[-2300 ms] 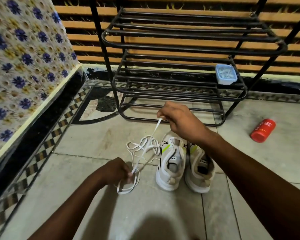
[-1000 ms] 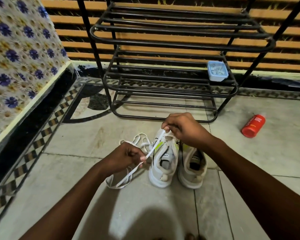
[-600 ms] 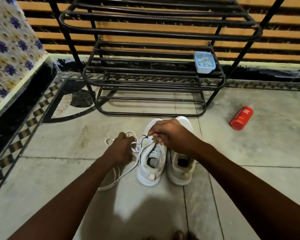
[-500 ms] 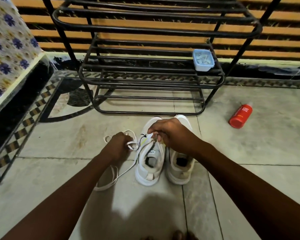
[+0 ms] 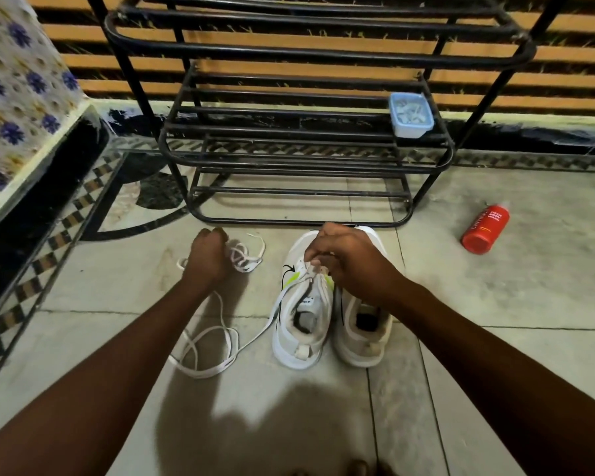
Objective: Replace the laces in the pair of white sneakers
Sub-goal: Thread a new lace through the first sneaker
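**Q:** Report the layout, largest item first.

**A:** A black metal shoe rack (image 5: 310,53) stands at the wall. The pair of white sneakers (image 5: 361,348) stands side by side on the tiled floor (image 5: 495,304) just before it, heels toward the camera.

**Q:** Hand status?

**A:** Right hand (image 5: 347,262): fingertips pinch the lace (image 5: 207,372) at the upper eyelets of the left-side sneaker (image 5: 289,341). Left hand (image 5: 207,259): fingers curled closed on a tangle of lace beside that sneaker (slack loops lie on the floor nearer the camera). A red bottle (image 5: 485,228) lies right of the rack. A small blue tub (image 5: 411,115) sits on a shelf.

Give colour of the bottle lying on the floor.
The bottle is red with white lettering; the head view shows it best.
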The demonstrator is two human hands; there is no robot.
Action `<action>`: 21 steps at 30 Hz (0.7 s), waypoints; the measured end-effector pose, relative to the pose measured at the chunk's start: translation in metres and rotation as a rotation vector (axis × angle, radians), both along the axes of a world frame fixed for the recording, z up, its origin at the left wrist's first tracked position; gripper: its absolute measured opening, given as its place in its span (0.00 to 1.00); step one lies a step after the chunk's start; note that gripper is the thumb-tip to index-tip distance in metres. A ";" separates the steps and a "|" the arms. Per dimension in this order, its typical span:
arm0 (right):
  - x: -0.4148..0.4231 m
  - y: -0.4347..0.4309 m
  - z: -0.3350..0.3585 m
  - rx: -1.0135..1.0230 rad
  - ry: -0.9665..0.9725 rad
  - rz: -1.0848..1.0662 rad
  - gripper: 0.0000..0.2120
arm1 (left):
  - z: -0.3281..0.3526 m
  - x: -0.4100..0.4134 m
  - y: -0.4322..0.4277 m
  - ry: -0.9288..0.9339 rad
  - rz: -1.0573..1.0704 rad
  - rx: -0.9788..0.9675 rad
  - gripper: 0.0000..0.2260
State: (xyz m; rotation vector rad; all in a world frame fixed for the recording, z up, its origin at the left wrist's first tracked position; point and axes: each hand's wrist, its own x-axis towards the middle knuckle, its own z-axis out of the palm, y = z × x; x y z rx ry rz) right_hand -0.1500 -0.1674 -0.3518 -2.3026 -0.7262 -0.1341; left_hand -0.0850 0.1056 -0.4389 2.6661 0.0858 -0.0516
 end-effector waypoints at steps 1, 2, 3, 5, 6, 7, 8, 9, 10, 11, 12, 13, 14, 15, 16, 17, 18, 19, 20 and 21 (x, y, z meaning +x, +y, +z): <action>0.001 0.000 0.000 0.013 -0.001 -0.023 0.06 | 0.006 -0.008 -0.009 -0.077 0.026 -0.103 0.11; 0.001 0.001 0.000 0.024 -0.002 -0.043 0.06 | 0.014 -0.017 -0.019 -0.115 0.041 -0.247 0.11; 0.001 0.002 0.000 0.033 -0.010 -0.056 0.06 | 0.022 -0.026 -0.032 -0.092 0.037 -0.432 0.12; 0.000 0.004 0.000 0.044 -0.049 -0.075 0.07 | 0.040 -0.042 -0.056 0.029 -0.023 -0.800 0.16; 0.000 0.005 0.000 0.055 -0.063 -0.093 0.08 | 0.046 -0.048 -0.065 0.087 -0.047 -0.933 0.16; 0.000 0.005 0.000 0.068 -0.069 -0.117 0.09 | 0.052 -0.053 -0.071 0.136 -0.065 -1.014 0.13; -0.001 0.004 -0.001 0.079 -0.073 -0.143 0.09 | 0.057 -0.058 -0.076 0.174 -0.078 -1.062 0.10; -0.001 0.003 -0.002 0.086 -0.077 -0.168 0.09 | 0.060 -0.062 -0.081 0.209 -0.090 -1.094 0.08; -0.001 0.002 -0.003 0.089 -0.079 -0.189 0.08 | 0.062 -0.065 -0.083 0.245 -0.094 -1.120 0.07; 0.000 0.001 -0.004 0.091 -0.079 -0.208 0.08 | 0.062 -0.066 -0.085 0.268 -0.097 -1.137 0.06; 0.000 -0.001 -0.005 0.095 -0.082 -0.228 0.08 | 0.061 -0.067 -0.087 0.273 -0.101 -1.143 0.06; 0.000 -0.003 -0.006 0.100 -0.087 -0.250 0.08 | 0.061 -0.066 -0.089 0.258 -0.101 -1.133 0.05; 0.000 -0.004 -0.007 0.105 -0.094 -0.275 0.08 | 0.059 -0.065 -0.091 0.228 -0.096 -1.103 0.04; 0.000 -0.006 -0.009 0.110 -0.098 -0.305 0.08 | 0.057 -0.062 -0.092 0.193 -0.085 -1.061 0.02; 0.000 -0.006 -0.012 0.113 -0.097 -0.338 0.08 | 0.056 -0.060 -0.094 0.163 -0.069 -1.016 0.01; 0.000 -0.007 -0.016 0.113 -0.080 -0.374 0.09 | 0.054 -0.057 -0.096 0.148 -0.047 -0.977 0.02; -0.001 -0.007 -0.021 0.108 -0.040 -0.406 0.09 | 0.052 -0.055 -0.098 0.148 -0.024 -0.950 0.03; -0.001 -0.006 -0.026 0.101 0.024 -0.432 0.10 | 0.050 -0.052 -0.099 0.152 -0.006 -0.926 0.04; -0.002 -0.004 -0.031 0.089 0.099 -0.451 0.11 | 0.047 -0.050 -0.100 0.151 0.007 -0.898 0.05; -0.002 -0.003 -0.036 0.063 0.170 -0.467 0.13 | 0.043 -0.047 -0.101 0.146 0.018 -0.868 0.06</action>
